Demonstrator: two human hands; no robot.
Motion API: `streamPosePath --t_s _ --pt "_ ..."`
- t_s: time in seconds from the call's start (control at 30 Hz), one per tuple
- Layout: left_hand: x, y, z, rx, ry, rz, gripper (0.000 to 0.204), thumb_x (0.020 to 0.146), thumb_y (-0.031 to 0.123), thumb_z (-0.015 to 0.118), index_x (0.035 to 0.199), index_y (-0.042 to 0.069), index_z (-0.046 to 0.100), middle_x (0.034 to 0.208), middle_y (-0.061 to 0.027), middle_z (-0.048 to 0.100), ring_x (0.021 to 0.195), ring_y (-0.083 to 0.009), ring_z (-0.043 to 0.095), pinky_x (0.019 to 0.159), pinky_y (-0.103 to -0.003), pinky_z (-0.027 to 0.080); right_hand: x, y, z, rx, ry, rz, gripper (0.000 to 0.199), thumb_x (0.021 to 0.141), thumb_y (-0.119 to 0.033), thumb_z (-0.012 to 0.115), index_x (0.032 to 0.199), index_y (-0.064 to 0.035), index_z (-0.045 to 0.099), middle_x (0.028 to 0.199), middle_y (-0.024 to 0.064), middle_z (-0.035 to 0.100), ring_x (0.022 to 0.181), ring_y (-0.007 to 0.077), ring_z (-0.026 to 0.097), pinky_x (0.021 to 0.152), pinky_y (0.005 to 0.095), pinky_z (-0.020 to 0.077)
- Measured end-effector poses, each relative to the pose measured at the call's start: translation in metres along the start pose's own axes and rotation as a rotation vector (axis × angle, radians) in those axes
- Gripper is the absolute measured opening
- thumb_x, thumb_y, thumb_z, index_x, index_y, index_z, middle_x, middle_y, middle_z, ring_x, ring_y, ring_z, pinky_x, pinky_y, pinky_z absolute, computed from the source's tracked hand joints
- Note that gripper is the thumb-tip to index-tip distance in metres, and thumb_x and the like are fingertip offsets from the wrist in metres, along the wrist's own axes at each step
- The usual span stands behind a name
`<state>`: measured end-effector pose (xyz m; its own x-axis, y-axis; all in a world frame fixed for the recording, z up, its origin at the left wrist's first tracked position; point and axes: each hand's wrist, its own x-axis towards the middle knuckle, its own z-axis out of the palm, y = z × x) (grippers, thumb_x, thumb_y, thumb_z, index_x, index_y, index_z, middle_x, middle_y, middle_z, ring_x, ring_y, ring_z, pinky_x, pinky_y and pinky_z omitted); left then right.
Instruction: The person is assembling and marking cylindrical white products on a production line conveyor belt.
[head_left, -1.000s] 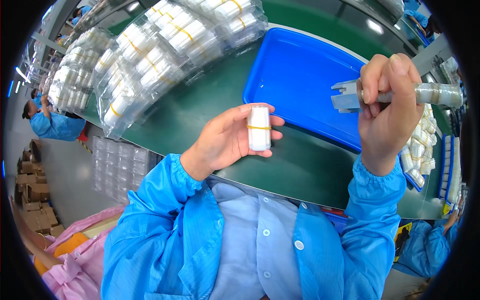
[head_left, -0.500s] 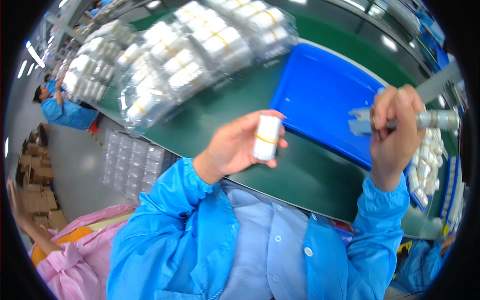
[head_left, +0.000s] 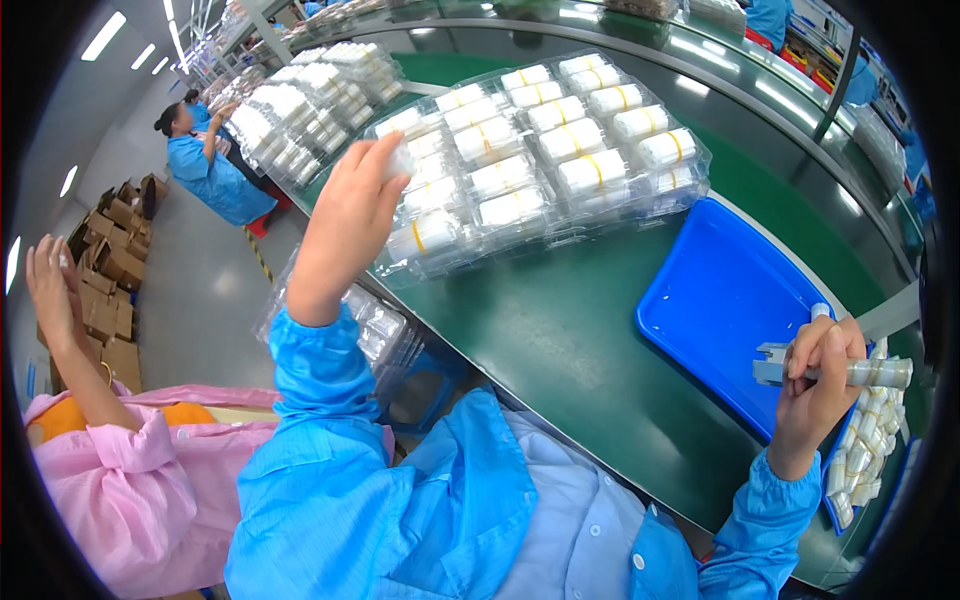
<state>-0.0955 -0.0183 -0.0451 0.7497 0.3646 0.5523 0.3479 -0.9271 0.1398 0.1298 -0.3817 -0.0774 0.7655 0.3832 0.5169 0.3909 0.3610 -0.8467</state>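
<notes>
My left hand (head_left: pixel 345 225) reaches over the near left edge of a clear plastic tray (head_left: pixel 560 235). Its fingers are closed round a white roll (head_left: pixel 402 160), mostly hidden by them. Several white rolls (head_left: pixel 507 207) with yellow bands sit in rows in the tray's pockets. On the right, my right hand (head_left: pixel 822 385) grips a tool with a grey forked head and a translucent tube-like body (head_left: pixel 880 373), held over the right rim of a blue bin (head_left: pixel 690 330). A small white end (head_left: pixel 820 310) shows just above these fingers; I cannot make out what it belongs to.
The green tabletop (head_left: pixel 540 330) carries another blue tray of white rolls (head_left: pixel 860 460) at the right. More packed trays (head_left: pixel 310 105) stand far left. A co-worker in pink (head_left: pixel 150 490) is close on my left; another person in blue (head_left: pixel 205 175) works beyond.
My left hand has carried the banded white roll left and away from me, to the clear tray. My right hand still holds the tool. The view has turned left.
</notes>
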Motion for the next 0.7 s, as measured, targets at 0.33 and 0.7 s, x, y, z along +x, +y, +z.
streamPosePath --t_s 0.33,0.7 --pt "0.001 0.034 0.015 0.423 -0.055 0.048 0.033 0.090 0.002 0.052 0.123 0.000 0.057 0.124 -0.0216 0.059 0.115 -0.0372 0.055 0.098 -0.042 0.043 0.013 -0.023 -0.022 -0.046 0.037 -0.212 0.027 0.096 -0.021 0.049 0.073 -0.0082 0.041 0.055 0.0090 0.050 0.042 0.0073 0.033 0.038 0.0219 0.0273" --pt "0.041 0.357 0.187 -0.717 -0.131 0.975 0.041 0.079 0.001 0.057 0.119 0.006 0.059 0.108 -0.0159 0.062 0.101 -0.0331 0.061 0.088 -0.042 0.050 0.015 -0.100 -0.100 -0.099 0.264 -0.630 0.024 0.098 -0.019 0.039 0.076 -0.0102 0.041 0.061 0.0033 0.044 0.048 0.0056 0.025 0.042 0.0187 0.0247"
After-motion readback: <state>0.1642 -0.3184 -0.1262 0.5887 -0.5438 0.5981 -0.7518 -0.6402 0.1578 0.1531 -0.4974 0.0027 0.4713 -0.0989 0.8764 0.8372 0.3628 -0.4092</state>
